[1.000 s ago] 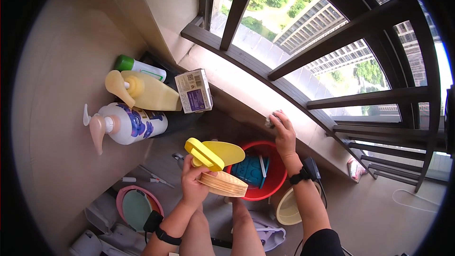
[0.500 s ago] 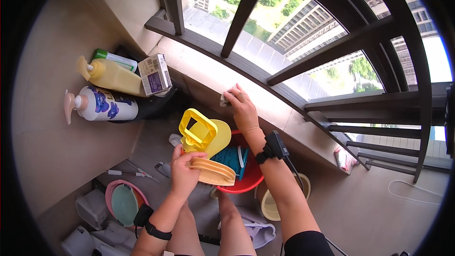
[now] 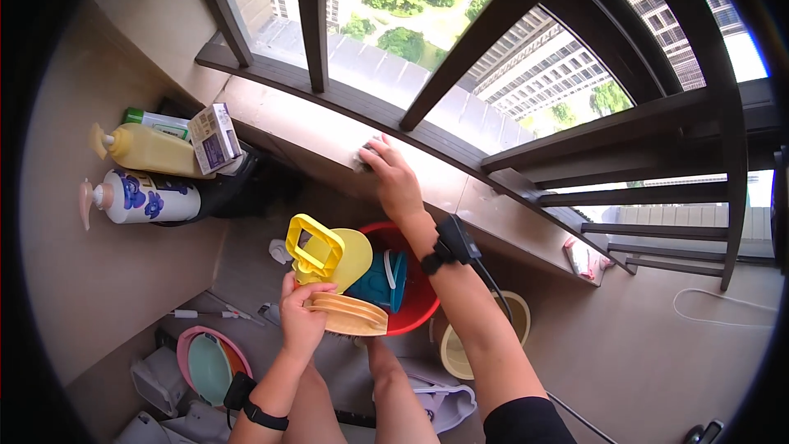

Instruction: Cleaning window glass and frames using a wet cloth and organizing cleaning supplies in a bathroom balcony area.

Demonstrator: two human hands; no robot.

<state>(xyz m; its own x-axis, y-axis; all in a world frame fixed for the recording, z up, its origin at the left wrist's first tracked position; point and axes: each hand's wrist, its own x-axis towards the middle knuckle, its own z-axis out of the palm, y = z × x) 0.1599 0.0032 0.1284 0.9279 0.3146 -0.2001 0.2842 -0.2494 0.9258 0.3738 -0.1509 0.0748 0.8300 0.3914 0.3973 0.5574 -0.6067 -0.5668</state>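
Observation:
My left hand (image 3: 303, 318) grips a yellow plastic toy spade (image 3: 353, 256) with a square loop handle, together with a tan plastic piece (image 3: 349, 314) with ridged, curved layers. My right hand (image 3: 398, 181) reaches forward to the pale window ledge (image 3: 288, 119). Its fingers are bent over a small grey crumpled wad (image 3: 366, 158), perhaps a cloth, pressed at the ledge's near edge. Below the hands stands a red tub (image 3: 423, 300). Inside it lies a teal toy bucket (image 3: 376, 284) with a white handle, partly covered by the spade and the tan piece.
Pump bottles, one yellow (image 3: 156, 150) and one white (image 3: 152, 196), and a small box (image 3: 215, 138) stand at the left. A cream bucket (image 3: 455, 358) is right of my legs. Pink and mint basins (image 3: 210, 370) sit lower left. Dark window bars (image 3: 460, 41) rise beyond the ledge.
The view has shifted, so most things appear further left. My right hand stays at the ledge edge with the grey wad. My left hand still holds the spade and the tan piece.

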